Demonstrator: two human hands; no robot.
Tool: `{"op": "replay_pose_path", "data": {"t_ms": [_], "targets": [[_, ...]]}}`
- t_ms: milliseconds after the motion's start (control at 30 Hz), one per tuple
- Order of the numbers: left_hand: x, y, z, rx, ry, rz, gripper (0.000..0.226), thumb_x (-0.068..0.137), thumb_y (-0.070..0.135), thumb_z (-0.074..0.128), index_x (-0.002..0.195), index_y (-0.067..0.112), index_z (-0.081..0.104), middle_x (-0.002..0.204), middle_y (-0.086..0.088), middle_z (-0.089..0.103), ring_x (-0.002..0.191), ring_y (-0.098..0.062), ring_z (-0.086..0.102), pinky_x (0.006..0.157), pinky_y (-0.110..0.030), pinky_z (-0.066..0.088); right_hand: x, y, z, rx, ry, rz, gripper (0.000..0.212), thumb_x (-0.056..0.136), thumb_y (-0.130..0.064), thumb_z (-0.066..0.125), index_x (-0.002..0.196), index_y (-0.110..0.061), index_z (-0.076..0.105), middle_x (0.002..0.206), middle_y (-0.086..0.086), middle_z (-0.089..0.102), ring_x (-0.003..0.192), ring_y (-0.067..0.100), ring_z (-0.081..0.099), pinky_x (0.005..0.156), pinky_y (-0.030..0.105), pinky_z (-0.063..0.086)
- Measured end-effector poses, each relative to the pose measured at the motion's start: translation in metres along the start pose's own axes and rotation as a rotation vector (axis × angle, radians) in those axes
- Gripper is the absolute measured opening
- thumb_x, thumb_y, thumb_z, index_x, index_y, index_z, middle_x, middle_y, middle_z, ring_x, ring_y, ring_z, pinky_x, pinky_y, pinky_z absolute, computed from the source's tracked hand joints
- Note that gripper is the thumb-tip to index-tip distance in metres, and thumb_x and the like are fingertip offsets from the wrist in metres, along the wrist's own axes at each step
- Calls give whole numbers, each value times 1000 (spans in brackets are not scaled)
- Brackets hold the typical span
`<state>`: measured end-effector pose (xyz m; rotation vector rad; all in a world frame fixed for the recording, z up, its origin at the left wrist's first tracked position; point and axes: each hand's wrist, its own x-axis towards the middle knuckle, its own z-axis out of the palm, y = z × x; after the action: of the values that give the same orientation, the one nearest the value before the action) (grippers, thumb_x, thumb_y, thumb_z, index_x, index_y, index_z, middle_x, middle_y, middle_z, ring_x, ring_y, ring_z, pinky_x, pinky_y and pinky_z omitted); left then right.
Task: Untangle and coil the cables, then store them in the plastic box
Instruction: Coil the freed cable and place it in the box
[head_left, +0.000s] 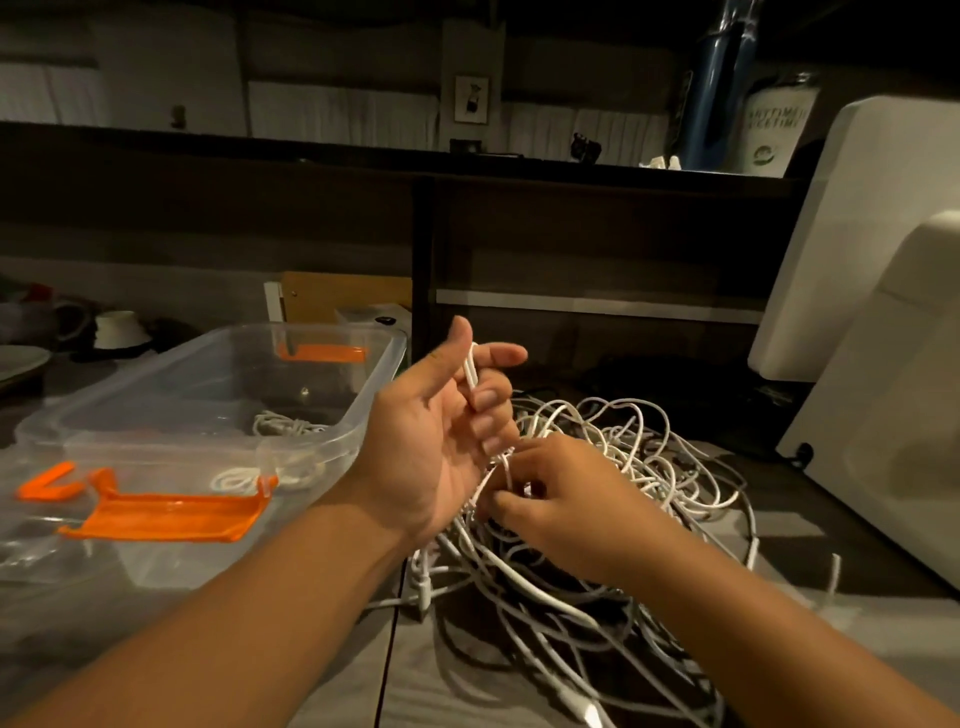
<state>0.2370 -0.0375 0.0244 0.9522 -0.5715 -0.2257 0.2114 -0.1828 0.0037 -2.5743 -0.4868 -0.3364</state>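
A tangled heap of white cables (613, 467) lies on the table in front of me. My left hand (441, 436) is raised palm up above the heap and grips a white cable end (470, 366) between thumb and curled fingers. Just below it my right hand (561, 499) pinches a strand of the same cable, knuckles up. The clear plastic box (218, 410) with orange latches stands to the left. A coiled white cable (285, 423) lies inside it.
The clear box lid (47, 530) with an orange latch (166, 517) lies at the front left, against the box. A large white appliance (883, 332) fills the right side. A dark shelf unit stands behind the table. Dishes sit at the far left.
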Motion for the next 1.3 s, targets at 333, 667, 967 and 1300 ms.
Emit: {"op": "replay_pose_path", "data": {"t_ms": [333,667,967,1300], "targets": [[2,-14,-20,920,-27,69,59,83,78,42,101,23,53,95,4,60,92,-12,59,91,-43,48,-10,-7,-18,269,207,-74,20,80,-34,52,78,-18,65,70,0,63,70,21,60,65,51,50],[-1,-15,-7,737,-240,-42,69,86,75,43,94,8,56,71,7,39,66,-11,33,62,-30,29,-2,17,-32,191,631,-132,6,94,-16,69,93,-19,74,77,-15,66,71,5,63,61,19,46],[-4,-5,-1,219,-407,-162,66,72,71,69,94,10,61,65,4,30,53,-8,25,51,-20,26,8,18,-18,753,411,15,18,91,-24,67,80,-21,80,78,17,71,75,21,62,74,40,48],[1,3,1,167,-62,-13,59,81,58,52,105,4,55,71,0,25,56,-9,22,52,-23,24,1,-1,4,-124,51,-15,22,103,-42,52,111,-36,71,92,-9,67,81,14,62,74,34,51]]}}
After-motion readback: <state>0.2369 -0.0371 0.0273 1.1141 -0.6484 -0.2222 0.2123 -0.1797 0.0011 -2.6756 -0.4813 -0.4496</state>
